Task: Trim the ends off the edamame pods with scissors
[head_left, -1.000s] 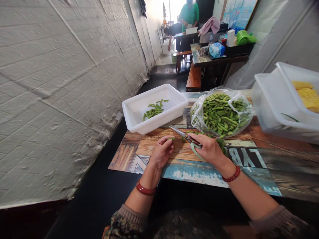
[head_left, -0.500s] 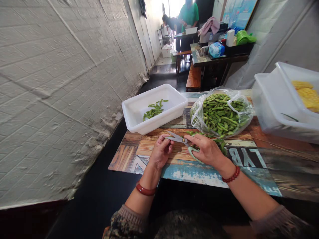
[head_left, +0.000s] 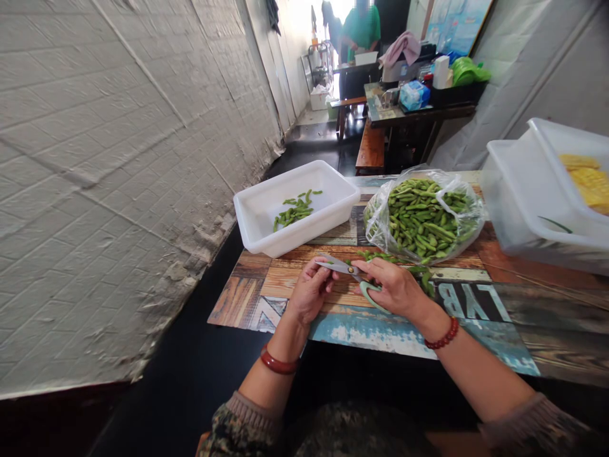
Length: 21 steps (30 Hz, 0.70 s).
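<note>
While the right hand (head_left: 394,285) grasps the scissors (head_left: 351,270) by their pale green handles, the slightly parted blades reach the fingertips of the left hand (head_left: 309,291). That hand is pinched around what seems to be a green pod (head_left: 330,261), though the blades partly hide it. Both are above the worktop (head_left: 280,279), nearer its front edge than its back one. At the far left corner stands a white tray (head_left: 304,238) with a small heap of pods (head_left: 295,212). Toward the far edge, right of the tray, a clear plastic bag (head_left: 377,216) lies open, full of pods; loose pods (head_left: 422,278) lie before it, beside the right hand.
</note>
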Available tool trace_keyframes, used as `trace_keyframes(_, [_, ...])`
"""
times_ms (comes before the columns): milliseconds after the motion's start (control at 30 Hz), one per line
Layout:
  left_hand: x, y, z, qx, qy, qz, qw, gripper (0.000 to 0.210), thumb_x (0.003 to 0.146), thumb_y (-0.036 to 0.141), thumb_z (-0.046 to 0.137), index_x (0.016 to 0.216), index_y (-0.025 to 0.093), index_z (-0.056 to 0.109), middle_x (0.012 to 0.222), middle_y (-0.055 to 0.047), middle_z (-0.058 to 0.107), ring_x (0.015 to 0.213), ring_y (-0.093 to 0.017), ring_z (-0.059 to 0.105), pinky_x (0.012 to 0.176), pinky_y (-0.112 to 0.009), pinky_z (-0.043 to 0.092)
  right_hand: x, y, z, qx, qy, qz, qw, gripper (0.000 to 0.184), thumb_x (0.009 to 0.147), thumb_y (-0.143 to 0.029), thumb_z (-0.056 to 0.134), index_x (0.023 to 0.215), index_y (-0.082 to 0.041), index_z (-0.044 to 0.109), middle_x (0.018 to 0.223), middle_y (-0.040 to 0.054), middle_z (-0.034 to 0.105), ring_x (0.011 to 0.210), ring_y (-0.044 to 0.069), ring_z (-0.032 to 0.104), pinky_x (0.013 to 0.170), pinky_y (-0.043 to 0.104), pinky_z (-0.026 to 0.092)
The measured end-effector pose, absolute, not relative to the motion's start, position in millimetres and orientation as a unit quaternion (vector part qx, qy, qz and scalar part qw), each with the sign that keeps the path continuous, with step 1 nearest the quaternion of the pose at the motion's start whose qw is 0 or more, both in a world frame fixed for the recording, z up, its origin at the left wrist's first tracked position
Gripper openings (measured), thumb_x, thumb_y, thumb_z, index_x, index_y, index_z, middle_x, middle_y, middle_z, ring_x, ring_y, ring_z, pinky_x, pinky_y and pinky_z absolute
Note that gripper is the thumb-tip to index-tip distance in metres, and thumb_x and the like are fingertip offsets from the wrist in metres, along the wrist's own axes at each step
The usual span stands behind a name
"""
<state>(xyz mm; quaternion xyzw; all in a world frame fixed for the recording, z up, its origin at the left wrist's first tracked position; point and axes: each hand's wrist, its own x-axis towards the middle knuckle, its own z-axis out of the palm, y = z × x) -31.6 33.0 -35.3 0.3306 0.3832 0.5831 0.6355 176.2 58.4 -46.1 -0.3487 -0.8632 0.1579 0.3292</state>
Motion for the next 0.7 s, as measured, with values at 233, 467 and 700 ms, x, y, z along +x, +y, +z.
trace_keyframes(233, [-29.4,31.6,-36.2,0.372,0.392,0.572,0.618,0.032,0.074,0.042,0.078,0.083,0.016,0.062,0.068,-0.001,0.066,0.051,-0.006,0.046,0.046,-0.017,0.032,176.2,58.2,-44.3,-0.345,-0.862,0.165,0.332,0.048,0.084,-0.033,0.068,0.129,-0.023,0.057,0.099,0.0058,0.067,0.079,0.017,0.064,0.066,0.027,0.052])
trace_keyframes(467, [-28.7,30.2,-36.8,0.375,0.401,0.566,0.614,0.029,0.077,0.04,0.075,0.088,0.018,0.059,0.069,0.0,0.067,0.048,-0.006,0.047,0.046,-0.018,0.03,176.2,57.4,-42.5,-0.344,-0.862,0.178,0.328,0.05,0.082,-0.032,0.07,0.13,-0.022,0.057,0.095,0.0051,0.065,0.075,0.016,0.061,0.067,0.027,0.051])
trace_keyframes(700, [-28.5,31.0,-39.0,0.397,0.393,0.561,0.611,0.029,0.079,0.042,0.073,0.086,0.017,0.06,0.07,0.0,0.066,0.049,-0.006,0.045,0.047,-0.019,0.03,176.4,57.5,-40.3,-0.338,-0.861,0.196,0.325,0.05,0.081,-0.032,0.072,0.128,-0.023,0.058,0.088,0.0024,0.063,0.071,0.015,0.058,0.065,0.027,0.049])
